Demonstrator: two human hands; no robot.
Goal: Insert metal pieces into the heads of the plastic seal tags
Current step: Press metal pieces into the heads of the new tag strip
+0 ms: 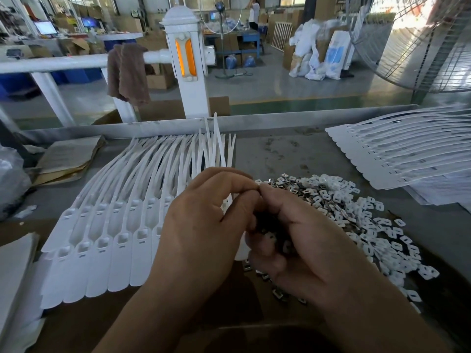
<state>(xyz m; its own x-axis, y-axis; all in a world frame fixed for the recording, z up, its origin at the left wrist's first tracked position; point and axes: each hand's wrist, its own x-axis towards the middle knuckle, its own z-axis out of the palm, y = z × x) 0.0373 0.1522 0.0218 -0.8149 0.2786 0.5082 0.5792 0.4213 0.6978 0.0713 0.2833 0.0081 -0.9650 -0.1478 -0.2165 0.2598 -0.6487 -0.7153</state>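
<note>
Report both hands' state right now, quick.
Left hand: closed, thumb and forefinger pinching what looks like a metal piece.
Right hand: closed, cupping a handful of metal pieces.

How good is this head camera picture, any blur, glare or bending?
Head view: the left hand, the right hand and the metal pieces are sharp. Head view: wide-angle bending bows the table rim and smears the seal tags at the right edge. Head view: daylight blows out behind the fan; the bottom edge is dark.
</note>
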